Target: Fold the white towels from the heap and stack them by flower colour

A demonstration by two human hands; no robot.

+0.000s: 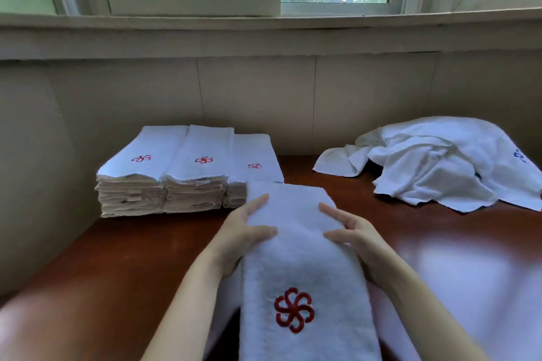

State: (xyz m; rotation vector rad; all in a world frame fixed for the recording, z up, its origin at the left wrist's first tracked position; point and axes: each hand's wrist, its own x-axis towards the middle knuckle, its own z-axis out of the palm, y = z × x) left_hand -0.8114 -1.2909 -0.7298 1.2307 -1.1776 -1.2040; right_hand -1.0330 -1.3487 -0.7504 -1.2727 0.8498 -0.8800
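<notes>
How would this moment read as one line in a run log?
step: folding | hands: left, right both gripping red-flower towel | red stacks: three | heap: unfolded

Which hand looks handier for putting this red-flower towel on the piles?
Probably the left hand: the red-flower stacks sit on its side, while the right hand is nearer the unfolded heap. Both grip the towel now.

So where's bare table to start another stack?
Bare table lies in front of the three red-flower stacks, and at right below the heap. Between stacks and heap, a narrow strip. Centre is crowded: towel, both hands.
</notes>
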